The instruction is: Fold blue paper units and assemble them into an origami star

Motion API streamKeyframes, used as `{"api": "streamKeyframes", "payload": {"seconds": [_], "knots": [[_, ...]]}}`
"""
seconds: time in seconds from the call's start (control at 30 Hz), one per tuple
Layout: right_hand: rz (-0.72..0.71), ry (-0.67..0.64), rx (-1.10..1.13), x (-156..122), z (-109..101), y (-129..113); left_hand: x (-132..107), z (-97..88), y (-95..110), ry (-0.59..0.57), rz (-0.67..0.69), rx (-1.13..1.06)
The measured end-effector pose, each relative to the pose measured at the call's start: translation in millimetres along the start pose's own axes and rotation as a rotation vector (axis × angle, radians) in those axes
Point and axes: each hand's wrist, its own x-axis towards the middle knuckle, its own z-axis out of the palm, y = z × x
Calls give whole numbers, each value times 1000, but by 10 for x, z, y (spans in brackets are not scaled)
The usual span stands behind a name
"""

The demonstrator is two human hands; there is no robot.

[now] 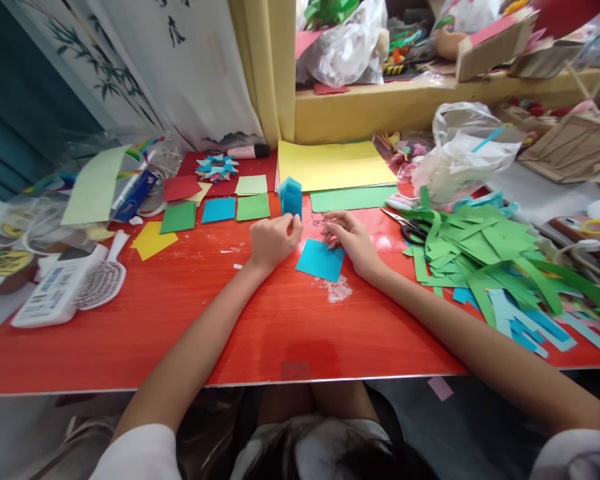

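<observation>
Left of the blue square, the left hand curls in a loose fist, arm stretched out. The blue square lies on the red table. At its right, the right hand is half open, fingers bent over the corner.

Looks like a home, with a corner given to paper craft. Shows the craft side in scissors and a heap of green scraps at 3 o'clock on a red table, coloured squares near 10 and yellow sheets at 1. Reads as domestic from the hairbrush at 9 o'clock, the bamboo-print cloth hanging at 11 and the teal curtain at 10. Crams plastic bags and cardboard pieces onto a yellow ledge between 12 and 2 o'clock.
</observation>
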Motion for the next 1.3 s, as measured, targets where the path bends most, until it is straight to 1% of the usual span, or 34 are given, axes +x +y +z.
{"api": "streamKeyframes", "payload": {"seconds": [0.07, 0.17, 0.27, 0.33, 0.4, 0.5, 0.87, 0.93, 1.0, 1.07, 1.2, 1.23, 1.3], "knots": [[-4, -1, -5, 3, 2, -1, -13, 10, 32, -73, -13, 118], [1, 4, -14, 8, 5, -8, -1, 6, 89, -171, -77, 250], [-1, 2, -29, 10, 3, -11, 26, -25, 136, -284, -122, 314], [-8, -2, -37, 6, 0, -11, 39, -40, 151, -334, -136, 327], [-13, -7, -45, -1, -1, -11, 46, -42, 152, -358, -139, 339], [-9, -14, -58, -8, -1, -11, 51, -26, 139, -365, -138, 344], [-4, -26, -64, -21, -1, -46, 44, 22, 79, -402, -116, 274], [-7, -34, -65, -21, 3, -38, 37, 26, 73, -399, -123, 251], [-12, -22, -64, -11, 1, -13, 34, 26, 70, -371, -133, 215], [-13, 24, -50, 9, -9, 22, 36, 26, 64, -297, -137, 147], [32, 115, -24, 83, -37, 47, 58, 50, 11, -84, -90, -20], [59, 127, -15, 105, -40, 40, 67, 61, -7, -46, -69, -42], [109, 147, 4, 146, -34, 20, 92, 90, -39, -11, -27, -60]]}}
